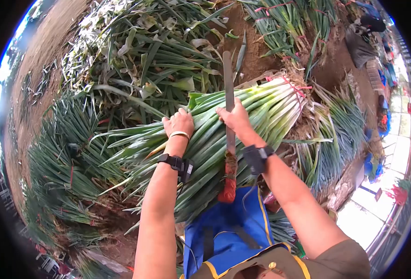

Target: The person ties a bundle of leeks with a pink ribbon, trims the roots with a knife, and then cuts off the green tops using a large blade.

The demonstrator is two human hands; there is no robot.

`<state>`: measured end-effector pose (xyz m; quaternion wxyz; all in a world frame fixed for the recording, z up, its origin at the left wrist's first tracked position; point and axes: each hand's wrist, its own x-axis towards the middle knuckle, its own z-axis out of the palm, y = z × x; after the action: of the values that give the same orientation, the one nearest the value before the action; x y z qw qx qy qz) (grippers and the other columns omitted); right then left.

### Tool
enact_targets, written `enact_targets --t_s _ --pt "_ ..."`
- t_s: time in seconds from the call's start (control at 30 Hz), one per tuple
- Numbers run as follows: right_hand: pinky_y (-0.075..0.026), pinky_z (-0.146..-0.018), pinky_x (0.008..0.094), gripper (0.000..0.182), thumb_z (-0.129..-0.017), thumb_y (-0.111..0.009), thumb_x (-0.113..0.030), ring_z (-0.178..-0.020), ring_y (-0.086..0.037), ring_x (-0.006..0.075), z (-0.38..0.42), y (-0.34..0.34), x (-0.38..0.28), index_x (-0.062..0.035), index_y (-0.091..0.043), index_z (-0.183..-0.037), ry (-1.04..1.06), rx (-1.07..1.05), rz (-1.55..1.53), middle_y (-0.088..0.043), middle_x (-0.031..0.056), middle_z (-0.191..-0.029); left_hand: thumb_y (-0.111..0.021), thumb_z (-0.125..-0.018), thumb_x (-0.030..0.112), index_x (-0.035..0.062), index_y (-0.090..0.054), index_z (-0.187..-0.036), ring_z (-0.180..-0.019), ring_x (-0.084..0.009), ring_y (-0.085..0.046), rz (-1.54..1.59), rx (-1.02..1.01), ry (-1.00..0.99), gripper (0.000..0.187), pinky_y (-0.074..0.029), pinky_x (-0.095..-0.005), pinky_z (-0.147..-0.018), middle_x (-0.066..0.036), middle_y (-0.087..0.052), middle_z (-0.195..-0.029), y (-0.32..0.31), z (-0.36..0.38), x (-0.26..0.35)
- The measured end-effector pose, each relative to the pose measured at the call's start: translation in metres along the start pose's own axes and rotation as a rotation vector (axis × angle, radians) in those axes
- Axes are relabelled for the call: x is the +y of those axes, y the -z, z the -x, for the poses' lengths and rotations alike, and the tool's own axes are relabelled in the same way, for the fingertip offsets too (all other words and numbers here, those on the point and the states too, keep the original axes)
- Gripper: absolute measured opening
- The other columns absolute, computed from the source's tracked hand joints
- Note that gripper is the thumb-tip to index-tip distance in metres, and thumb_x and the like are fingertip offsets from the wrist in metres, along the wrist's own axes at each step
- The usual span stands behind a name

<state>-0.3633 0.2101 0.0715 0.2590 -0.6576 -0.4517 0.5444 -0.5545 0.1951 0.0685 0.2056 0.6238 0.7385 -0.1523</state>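
A large bundle of green onions [256,107] lies across the middle, its white root ends at the upper right bound with a pink tie [296,88]. On its leaves rests my left hand [179,122], fingers curled round some of them. My right hand [234,117] is on the bundle to the right, its fingers closed at the blade of a long knife. The knife [228,79] lies lengthwise over the leaves, its blade pointing away from me and its red-wrapped handle near my blue apron [228,232]. What my right fingertips grip is partly hidden.
A heap of loose leaves [145,51] lies at the upper left. More tied bundles [66,153] are at the left, others [289,23] at the top right, and another bundle [335,130] at the right. A dark bag [359,44] stands on the soil at the upper right.
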Motion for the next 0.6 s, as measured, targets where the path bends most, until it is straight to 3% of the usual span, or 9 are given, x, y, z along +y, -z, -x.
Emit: enact_targets --t_s 0.03,0.1,0.17,0.2,0.33,0.4,0.53,0.57,0.6 --pt "-0.051 -0.077 0.0420 0.074 -0.075 -0.075 -0.024 -0.085 -0.062 0.0318 0.007 -0.006 0.000 0.0009 -0.035 -0.132 -0.007 0.002 -0.004 -0.057 0.0174 -0.098 -0.038 -0.094 0.031 0.0106 -0.057 -0.100 -0.094 -0.0281 -0.065 0.022 0.095 0.023 0.029 -0.038 -0.0472 -0.087 -0.011 -0.068 -0.100 -0.005 0.005 0.001" --pt "-0.043 -0.093 0.0449 0.077 -0.072 -0.073 -0.021 -0.108 -0.050 0.0388 0.030 -0.013 -0.008 0.0016 -0.033 -0.133 0.351 0.348 0.343 -0.049 0.0232 -0.114 -0.039 -0.093 0.028 0.0108 -0.059 -0.098 -0.092 -0.0279 -0.066 0.007 0.092 0.031 0.026 -0.039 -0.0473 -0.086 -0.010 -0.068 -0.098 -0.005 0.006 0.001" --pt "-0.040 -0.095 0.0457 0.078 -0.071 -0.072 -0.020 -0.112 -0.046 0.0394 0.055 -0.007 -0.003 0.0014 -0.033 -0.134 0.450 0.358 0.407 -0.044 0.0239 -0.118 -0.045 -0.086 0.013 0.0117 -0.062 -0.090 -0.084 -0.0238 -0.067 -0.010 0.161 0.034 0.017 -0.041 -0.0446 -0.080 -0.007 -0.069 -0.092 -0.008 0.011 0.002" --pt "-0.038 -0.098 0.0464 0.078 -0.070 -0.072 -0.019 -0.116 -0.041 0.0400 0.068 -0.003 -0.002 0.0012 -0.032 -0.135 0.554 0.372 0.466 -0.040 0.0245 -0.123 -0.045 -0.086 0.013 0.0117 -0.062 -0.090 -0.084 -0.0238 -0.067 -0.006 0.166 0.035 0.017 -0.041 -0.0446 -0.080 -0.007 -0.069 -0.092 -0.007 0.013 0.002" --pt "-0.038 -0.098 0.0451 0.076 -0.067 -0.074 -0.019 -0.113 -0.042 0.0407 0.134 0.016 0.008 0.0004 -0.035 -0.130 0.472 0.249 0.622 -0.041 0.0226 -0.120 -0.042 -0.088 0.014 0.0118 -0.059 -0.088 -0.082 -0.0269 -0.067 0.002 0.270 -0.018 0.017 -0.041 -0.0435 -0.077 -0.008 -0.068 -0.087 -0.014 0.014 -0.007" --pt "-0.042 -0.093 0.0453 0.073 -0.067 -0.072 -0.018 -0.111 -0.044 0.0392 0.167 0.024 0.005 -0.0020 -0.036 -0.128 0.296 0.108 0.636 -0.041 0.0203 -0.119 -0.043 -0.087 0.014 0.0117 -0.057 -0.088 -0.081 -0.0285 -0.066 0.019 0.295 -0.007 0.014 -0.041 -0.0437 -0.076 -0.009 -0.067 -0.086 -0.014 0.015 -0.006" --pt "-0.047 -0.084 0.0470 0.064 -0.074 -0.060 -0.018 -0.100 -0.053 0.0427 0.183 0.031 0.035 -0.0016 -0.034 -0.130 0.033 -0.091 0.608 -0.049 0.0223 -0.110 -0.041 -0.088 0.012 0.0093 -0.053 -0.088 -0.082 -0.0333 -0.066 0.094 0.258 0.089 0.012 -0.043 -0.0458 -0.073 -0.013 -0.068 -0.085 -0.007 0.012 -0.004" --pt "-0.047 -0.082 0.0480 0.059 -0.077 -0.052 -0.018 -0.098 -0.055 0.0428 0.182 0.033 0.039 -0.0008 -0.035 -0.131 0.088 -0.073 0.602 -0.052 0.0254 -0.106 -0.041 -0.087 0.012 0.0083 -0.052 -0.087 -0.081 -0.0349 -0.065 0.106 0.281 0.082 0.012 -0.043 -0.0465 -0.072 -0.015 -0.067 -0.083 -0.007 0.011 -0.006" --pt "-0.047 -0.082 0.0480 0.059 -0.077 -0.052 -0.018 -0.098 -0.055 0.0428 0.183 0.038 0.041 -0.0008 -0.035 -0.131 0.092 -0.075 0.605 -0.052 0.0254 -0.106 -0.041 -0.087 0.012 0.0083 -0.052 -0.087 -0.081 -0.0349 -0.065 0.109 0.282 0.085 0.012 -0.043 -0.0465 -0.072 -0.015 -0.067 -0.083 -0.008 0.012 -0.006"
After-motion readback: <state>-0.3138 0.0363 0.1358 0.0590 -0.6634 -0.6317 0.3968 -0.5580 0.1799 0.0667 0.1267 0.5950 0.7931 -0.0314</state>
